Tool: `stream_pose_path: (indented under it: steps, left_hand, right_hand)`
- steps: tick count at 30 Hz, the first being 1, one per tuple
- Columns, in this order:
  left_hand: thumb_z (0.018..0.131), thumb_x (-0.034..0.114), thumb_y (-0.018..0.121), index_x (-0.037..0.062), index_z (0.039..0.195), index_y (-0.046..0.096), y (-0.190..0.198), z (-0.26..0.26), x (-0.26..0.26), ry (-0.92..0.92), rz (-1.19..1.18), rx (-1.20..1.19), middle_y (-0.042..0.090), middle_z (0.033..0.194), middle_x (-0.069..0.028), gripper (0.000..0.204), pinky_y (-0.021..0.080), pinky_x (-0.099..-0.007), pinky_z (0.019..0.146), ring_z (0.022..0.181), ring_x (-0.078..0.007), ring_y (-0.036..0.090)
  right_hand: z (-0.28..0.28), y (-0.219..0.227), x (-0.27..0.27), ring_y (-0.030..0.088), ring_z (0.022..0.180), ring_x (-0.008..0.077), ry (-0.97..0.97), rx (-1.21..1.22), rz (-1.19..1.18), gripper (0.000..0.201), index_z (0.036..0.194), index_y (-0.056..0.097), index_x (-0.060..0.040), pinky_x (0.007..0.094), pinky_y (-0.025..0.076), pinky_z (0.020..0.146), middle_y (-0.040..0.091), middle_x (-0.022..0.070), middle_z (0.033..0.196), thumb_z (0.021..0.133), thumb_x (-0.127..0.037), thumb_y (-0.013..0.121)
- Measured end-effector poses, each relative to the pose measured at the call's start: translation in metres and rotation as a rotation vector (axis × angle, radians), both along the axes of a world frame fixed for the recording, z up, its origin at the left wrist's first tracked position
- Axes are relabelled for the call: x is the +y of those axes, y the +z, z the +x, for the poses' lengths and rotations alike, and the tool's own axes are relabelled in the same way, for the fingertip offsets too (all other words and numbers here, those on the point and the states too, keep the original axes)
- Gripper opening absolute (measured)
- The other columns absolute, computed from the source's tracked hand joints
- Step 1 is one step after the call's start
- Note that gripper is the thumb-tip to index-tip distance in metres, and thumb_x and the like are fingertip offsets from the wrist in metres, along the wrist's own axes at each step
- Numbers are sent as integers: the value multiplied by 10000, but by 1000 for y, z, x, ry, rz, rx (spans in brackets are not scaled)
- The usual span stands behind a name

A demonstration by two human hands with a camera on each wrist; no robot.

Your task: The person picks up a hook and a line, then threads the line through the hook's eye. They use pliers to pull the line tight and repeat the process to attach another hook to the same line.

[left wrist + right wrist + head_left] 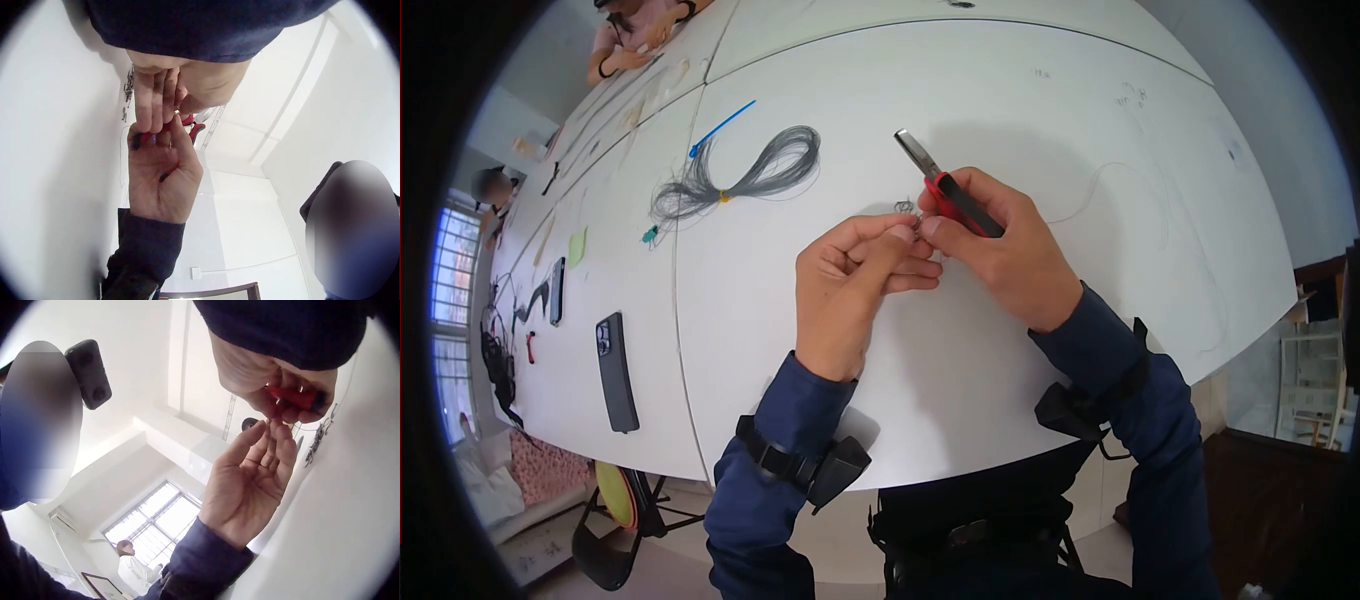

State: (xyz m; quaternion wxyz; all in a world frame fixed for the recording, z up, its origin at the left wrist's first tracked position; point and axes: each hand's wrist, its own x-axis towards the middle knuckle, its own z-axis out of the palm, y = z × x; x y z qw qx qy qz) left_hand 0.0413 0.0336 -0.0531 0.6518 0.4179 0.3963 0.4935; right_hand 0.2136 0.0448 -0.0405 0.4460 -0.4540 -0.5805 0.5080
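My left hand pinches a small thin metal piece between thumb and forefinger; fingertips hide most of it. Opposite it, my right hand has its thumb and a fingertip right at the same piece. Tucked in the right palm is a pair of pliers with red and black handles, its metal nose pointing away up and left. The right wrist view shows fingers curled round the red handle. Small tangled metal pieces lie on the table just past the fingertips.
A tied bundle of grey wire lies left of the hands, with a blue strip and a green piece at its ends. A phone lies nearer. Thin wire trails right. Another person sits at the far left.
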Motion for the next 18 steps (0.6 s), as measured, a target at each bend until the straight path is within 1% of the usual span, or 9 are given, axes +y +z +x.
stream_pose_path:
  steps: [4,7,10,13,16,17,18]
  left_hand:
    - [950,73,606,-59,1070,634,-6,0,0,17,34,-8,703,901,-156,181,601,-336,712,760,-222,705]
    - [943,71,618,-59,1057,628,-7,0,1,3,15,-28,697,877,-142,172,600,-335,690,737,-209,694]
    - [943,77,619,-57,1048,629,-6,-2,2,10,8,-44,685,847,-122,171,597,-329,672,715,-197,682]
    - [944,74,613,-53,1039,629,-6,-3,3,27,14,-43,673,826,-108,160,595,-325,665,707,-190,676]
    - [946,80,612,-45,1037,632,-7,-3,2,44,20,-63,675,828,-111,155,593,-324,661,709,-191,677]
    - [948,83,611,-42,1038,633,-7,-1,2,49,26,-65,674,826,-110,156,593,-325,663,711,-193,678]
    - [951,87,609,-39,1039,634,-7,-1,2,56,32,-65,674,824,-110,156,593,-327,666,713,-194,680]
  right_hand:
    - [0,-2,-1,596,878,112,25,14,46,180,1050,599,3,268,490,835,638,41,936,907,-100,632]
    - [3,-4,1,595,896,105,56,-34,54,178,1060,599,2,265,486,849,637,29,954,913,-93,627]
    - [5,6,1,589,897,100,42,-138,93,167,1051,600,-6,252,475,855,632,17,943,933,-124,617]
    - [26,26,8,574,892,90,65,-294,154,183,1038,601,-16,242,462,837,622,12,941,958,-180,606]
    - [54,37,15,548,883,76,364,-86,185,214,1040,597,-26,230,440,811,604,0,937,975,-231,598]
    - [58,36,14,543,882,75,319,-94,175,216,1041,595,-30,230,437,806,600,-1,936,976,-237,599]
    - [50,35,13,538,880,73,274,-101,168,219,1042,592,-34,230,433,801,595,-2,936,977,-243,600]
